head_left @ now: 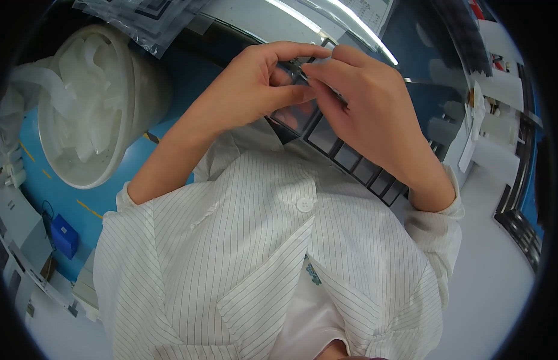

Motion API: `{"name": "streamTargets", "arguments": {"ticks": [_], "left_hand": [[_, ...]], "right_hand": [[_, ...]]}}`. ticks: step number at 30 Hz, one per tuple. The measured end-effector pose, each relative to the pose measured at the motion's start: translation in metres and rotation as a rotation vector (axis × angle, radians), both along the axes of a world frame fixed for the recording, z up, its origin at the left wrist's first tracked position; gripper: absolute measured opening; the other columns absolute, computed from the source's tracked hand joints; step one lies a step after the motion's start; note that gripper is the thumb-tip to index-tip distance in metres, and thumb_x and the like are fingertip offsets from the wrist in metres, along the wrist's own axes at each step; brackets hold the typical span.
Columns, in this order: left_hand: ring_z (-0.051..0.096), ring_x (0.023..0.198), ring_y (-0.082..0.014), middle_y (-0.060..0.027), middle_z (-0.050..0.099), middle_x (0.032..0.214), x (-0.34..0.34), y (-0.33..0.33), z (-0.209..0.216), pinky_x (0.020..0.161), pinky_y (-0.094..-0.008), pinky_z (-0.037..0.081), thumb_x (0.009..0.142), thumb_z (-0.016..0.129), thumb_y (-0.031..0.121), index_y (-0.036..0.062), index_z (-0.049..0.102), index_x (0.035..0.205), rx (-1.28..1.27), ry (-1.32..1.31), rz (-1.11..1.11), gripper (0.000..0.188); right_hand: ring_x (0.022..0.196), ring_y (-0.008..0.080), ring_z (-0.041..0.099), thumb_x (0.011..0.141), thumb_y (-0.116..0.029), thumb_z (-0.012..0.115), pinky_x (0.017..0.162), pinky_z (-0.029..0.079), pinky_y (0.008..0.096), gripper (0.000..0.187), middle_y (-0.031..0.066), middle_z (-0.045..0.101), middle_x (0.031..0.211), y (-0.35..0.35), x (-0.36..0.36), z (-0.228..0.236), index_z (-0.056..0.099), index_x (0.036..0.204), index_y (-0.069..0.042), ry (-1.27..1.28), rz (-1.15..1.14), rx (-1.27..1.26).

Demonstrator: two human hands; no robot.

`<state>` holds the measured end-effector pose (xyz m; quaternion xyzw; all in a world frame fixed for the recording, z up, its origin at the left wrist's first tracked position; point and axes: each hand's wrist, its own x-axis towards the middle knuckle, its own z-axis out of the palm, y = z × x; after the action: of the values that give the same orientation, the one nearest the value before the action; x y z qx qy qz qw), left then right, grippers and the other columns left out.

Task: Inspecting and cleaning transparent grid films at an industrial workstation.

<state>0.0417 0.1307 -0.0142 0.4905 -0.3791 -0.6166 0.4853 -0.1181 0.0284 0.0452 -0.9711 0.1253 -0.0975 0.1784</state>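
My left hand (253,84) and my right hand (372,90) meet over a black frame (345,169) divided into several rectangular openings, in front of my chest. The thumb and forefinger of my right hand are pinched together; whatever lies between them is too small to make out. Curled fingers of my left hand close in around the same spot, its thumb tip beside the right fingertips. My hands cover part of the frame. Under the left hand, the glossy dark surface mirrors blurred fingers.
On the left stands a white round bin (126,102) filled with translucent white strips (90,90). Clear plastic bags (150,27) lie at the far left. A blue box (64,236) sits lower left. White papers (498,90) line the right side.
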Motion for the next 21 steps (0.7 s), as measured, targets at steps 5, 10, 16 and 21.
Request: {"name": "streamTargets", "arguments": {"ticks": [5, 10, 16, 21], "left_hand": [[0.072, 0.07, -0.0139, -0.009, 0.073, 0.079, 0.001, 0.0, 0.0, 0.063, -0.0257, 0.057, 0.088, 0.066, 0.005, 0.0039, 0.052, 0.139, 0.027, -0.005, 0.001, 0.052], [0.073, 0.073, -0.0157, -0.0094, 0.073, 0.081, 0.001, -0.001, 0.001, 0.064, -0.0267, 0.058, 0.088, 0.066, 0.005, 0.0042, 0.053, 0.138, 0.033, -0.007, -0.002, 0.052], [0.073, 0.073, -0.0149, -0.0099, 0.074, 0.081, 0.001, -0.002, 0.003, 0.065, -0.0268, 0.059, 0.088, 0.066, 0.005, 0.0066, 0.054, 0.138, 0.015, -0.015, -0.012, 0.052], [0.071, 0.068, -0.0124, -0.0085, 0.073, 0.077, 0.002, -0.001, 0.003, 0.063, -0.0239, 0.056, 0.087, 0.067, 0.006, 0.009, 0.054, 0.139, 0.025, -0.03, -0.029, 0.054]], "right_hand": [[0.066, 0.0271, 0.065, 0.082, -0.002, 0.068, 0.057, 0.05, 0.0338, 0.013, 0.011, 0.063, 0.08, 0.0, 0.006, -0.002, 0.071, 0.094, -0.001, 0.026, -0.014, 0.012], [0.067, 0.0278, 0.065, 0.082, -0.002, 0.068, 0.059, 0.05, 0.035, 0.012, 0.0114, 0.063, 0.081, 0.003, 0.005, 0.002, 0.071, 0.093, 0.0, 0.055, -0.031, 0.027], [0.065, 0.0271, 0.063, 0.082, -0.002, 0.068, 0.056, 0.048, 0.034, 0.013, 0.0101, 0.062, 0.079, 0.003, -0.002, 0.004, 0.07, 0.094, -0.002, 0.054, -0.012, -0.019], [0.061, 0.0248, 0.061, 0.08, 0.0, 0.07, 0.054, 0.046, 0.0321, 0.016, 0.0086, 0.06, 0.077, 0.0, -0.012, 0.007, 0.07, 0.096, -0.004, 0.067, -0.026, 0.032]]}}
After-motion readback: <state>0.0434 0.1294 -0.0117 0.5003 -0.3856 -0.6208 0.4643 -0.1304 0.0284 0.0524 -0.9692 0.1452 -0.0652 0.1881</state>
